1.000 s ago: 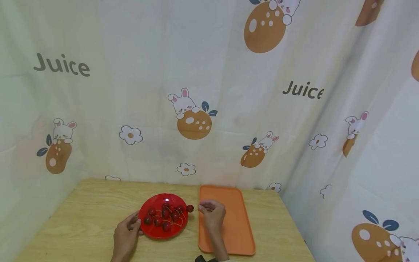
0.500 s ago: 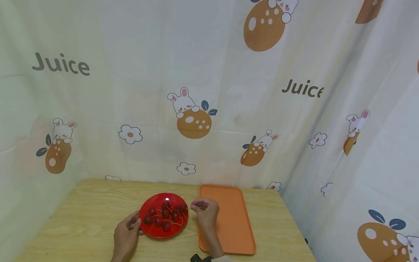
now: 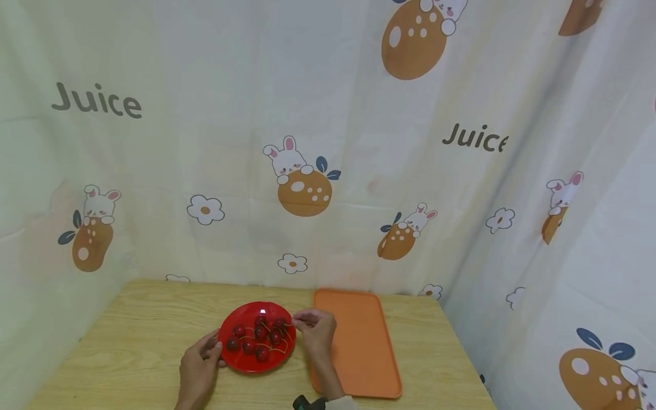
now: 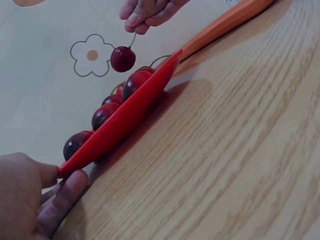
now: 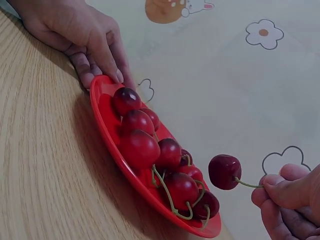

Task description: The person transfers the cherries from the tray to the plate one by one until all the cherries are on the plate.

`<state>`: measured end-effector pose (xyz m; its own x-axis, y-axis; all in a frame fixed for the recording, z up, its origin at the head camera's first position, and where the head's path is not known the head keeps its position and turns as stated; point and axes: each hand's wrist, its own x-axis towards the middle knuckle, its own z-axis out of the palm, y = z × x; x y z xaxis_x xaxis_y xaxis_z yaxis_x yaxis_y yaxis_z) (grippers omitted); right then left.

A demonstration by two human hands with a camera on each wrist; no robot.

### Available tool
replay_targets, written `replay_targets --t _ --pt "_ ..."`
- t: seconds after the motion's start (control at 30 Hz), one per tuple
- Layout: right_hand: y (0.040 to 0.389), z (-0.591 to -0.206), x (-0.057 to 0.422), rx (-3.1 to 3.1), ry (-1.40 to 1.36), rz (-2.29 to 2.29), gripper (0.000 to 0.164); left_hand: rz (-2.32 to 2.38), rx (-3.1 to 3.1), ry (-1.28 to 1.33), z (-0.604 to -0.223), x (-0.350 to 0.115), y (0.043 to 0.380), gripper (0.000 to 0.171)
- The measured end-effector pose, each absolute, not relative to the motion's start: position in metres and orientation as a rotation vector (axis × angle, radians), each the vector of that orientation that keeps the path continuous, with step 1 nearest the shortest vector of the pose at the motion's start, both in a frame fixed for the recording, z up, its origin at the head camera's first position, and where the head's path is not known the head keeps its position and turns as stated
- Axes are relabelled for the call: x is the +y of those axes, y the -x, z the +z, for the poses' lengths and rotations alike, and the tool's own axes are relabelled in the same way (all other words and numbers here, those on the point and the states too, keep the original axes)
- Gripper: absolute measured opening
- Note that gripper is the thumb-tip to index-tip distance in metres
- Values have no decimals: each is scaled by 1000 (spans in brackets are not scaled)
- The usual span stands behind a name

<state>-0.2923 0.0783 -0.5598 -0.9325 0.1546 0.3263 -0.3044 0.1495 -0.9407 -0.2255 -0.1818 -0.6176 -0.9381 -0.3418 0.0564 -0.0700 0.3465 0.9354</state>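
Note:
A red plate (image 3: 240, 362) bearing several dark red cherries (image 5: 139, 149) with green stems rests on the wooden table. My left hand (image 3: 199, 367) grips its left rim, thumb on the upper side and fingers beneath, as the left wrist view shows. Between thumb and fingertips, my right hand (image 3: 319, 335) pinches one cherry (image 5: 224, 172) by its thin stem. That cherry hangs clear above the plate's right part in the left wrist view. In the head view it overlaps the other cherries on the plate.
An orange rectangular tray (image 3: 365, 353) lies flat to the right of the plate, partly behind my right forearm. Wooden tabletop (image 3: 128, 341) extends around both. A curtain (image 3: 236, 142) printed with rabbits and fruit hangs at the table's back and sides.
My right hand has moved left from over the tray to the plate's right edge, carrying the cherry by its stem over the plate. The left hand and plate have stayed put.

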Motion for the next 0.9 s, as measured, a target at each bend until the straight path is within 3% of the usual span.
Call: replay_targets --t 0.9 --pt "291 -556 44 -2079 -194 1914 13 -1644 -2350 -405 -615 -180 225 44"
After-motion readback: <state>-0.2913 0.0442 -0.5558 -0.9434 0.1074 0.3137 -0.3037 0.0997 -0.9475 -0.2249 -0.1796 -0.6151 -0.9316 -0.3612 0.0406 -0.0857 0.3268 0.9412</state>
